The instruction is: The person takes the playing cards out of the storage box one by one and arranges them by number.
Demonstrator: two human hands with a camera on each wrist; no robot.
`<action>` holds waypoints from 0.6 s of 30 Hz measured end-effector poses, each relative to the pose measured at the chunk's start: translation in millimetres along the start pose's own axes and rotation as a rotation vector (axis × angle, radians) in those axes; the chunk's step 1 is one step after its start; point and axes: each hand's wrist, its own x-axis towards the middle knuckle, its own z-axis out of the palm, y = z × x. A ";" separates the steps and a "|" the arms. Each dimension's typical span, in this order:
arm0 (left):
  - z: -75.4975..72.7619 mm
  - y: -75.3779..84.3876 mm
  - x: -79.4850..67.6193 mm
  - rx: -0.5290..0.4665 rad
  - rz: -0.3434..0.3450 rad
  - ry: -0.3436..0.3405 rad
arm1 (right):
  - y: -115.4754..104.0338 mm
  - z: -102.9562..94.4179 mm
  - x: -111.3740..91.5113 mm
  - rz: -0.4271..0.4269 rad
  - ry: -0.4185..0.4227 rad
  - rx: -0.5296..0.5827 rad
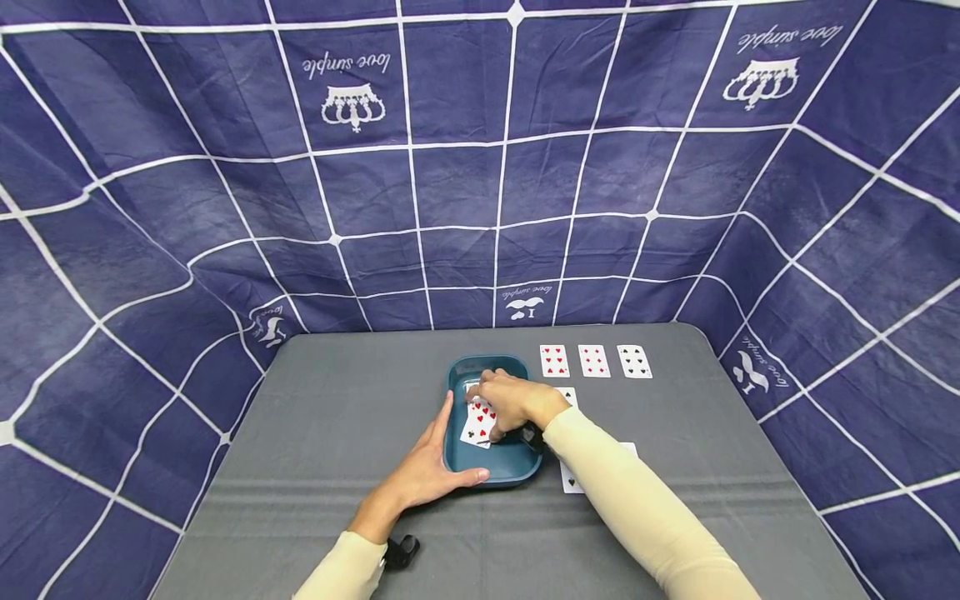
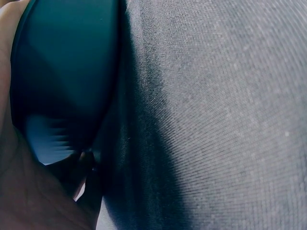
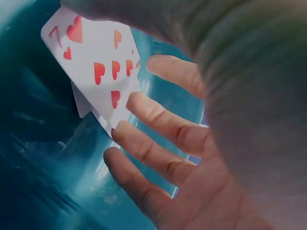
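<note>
A blue tray stands on the grey table. My left hand lies against its left side, fingers along the wall and thumb at the near rim. Dark tray wall fills much of the left wrist view beside that hand. Reaching into the tray from the right, my right hand holds a seven of hearts between thumb and fingers. Its fingertips are at the card's edge. Part of another card shows beneath the seven. In the head view, a club-marked card corner pokes out there.
Beyond the tray's right side, a hearts card, a diamonds card and a black-suited card lie in a row. Nearer cards, one a spade, are partly hidden by my right sleeve. Blue cloth walls the table.
</note>
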 end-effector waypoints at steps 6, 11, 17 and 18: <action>-0.6 0.8 -0.6 0.000 0.001 0.003 | 2.6 -5.6 -7.6 -0.027 0.022 0.034; -1.0 1.7 -0.3 0.006 0.004 0.006 | 6.2 -8.2 -13.7 -0.048 0.060 0.049; -0.3 2.8 -0.3 0.002 0.003 0.004 | 10.7 -8.8 -20.3 -0.047 0.103 0.056; 0.0 3.0 -0.4 0.001 0.005 0.003 | 11.1 -9.0 -21.6 -0.048 0.108 0.058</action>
